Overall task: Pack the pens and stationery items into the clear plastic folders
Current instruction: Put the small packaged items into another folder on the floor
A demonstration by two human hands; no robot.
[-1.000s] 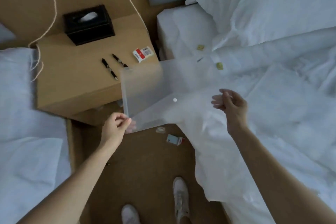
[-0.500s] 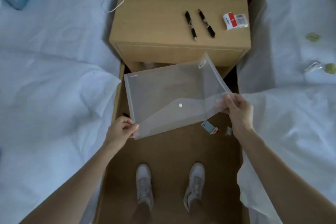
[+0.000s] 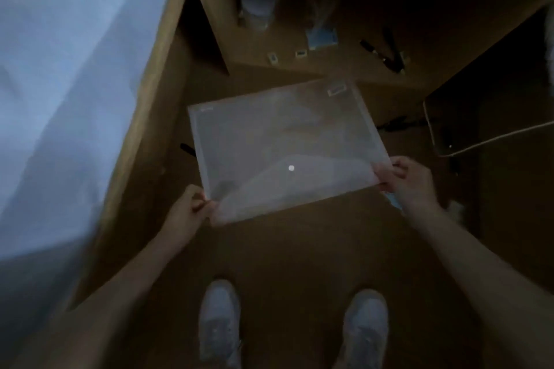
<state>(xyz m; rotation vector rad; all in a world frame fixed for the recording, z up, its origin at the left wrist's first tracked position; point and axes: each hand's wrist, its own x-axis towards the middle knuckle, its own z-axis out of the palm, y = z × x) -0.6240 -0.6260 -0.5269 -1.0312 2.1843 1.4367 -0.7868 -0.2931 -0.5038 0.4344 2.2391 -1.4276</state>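
Head view, dim and somewhat blurred. Both hands hold a clear plastic folder [image 3: 281, 147] out flat above the brown floor [image 3: 299, 249], in front of the person's two white shoes [image 3: 220, 320]. The left hand [image 3: 187, 208] pinches the folder's near left corner; the right hand [image 3: 409, 181] pinches its near right corner, fingers curled over the edge. The folder's flap lies closed, with a white snap button [image 3: 291, 168] at the flap's tip. A small label [image 3: 336, 89] sits near the far right corner, and faint lettering marks the far left corner; neither can be read.

Beyond the folder, on a low shelf [image 3: 299, 48] of a wooden unit, lie small pale items [image 3: 272, 57], a blue packet [image 3: 322, 39] and dark pens [image 3: 386, 54]. One dark pen [image 3: 188, 149] lies on the floor just left of the folder, another [image 3: 395, 124] to its right. A white bed sheet [image 3: 60, 84] fills the left side. A pale cord [image 3: 479, 141] runs in from the right.
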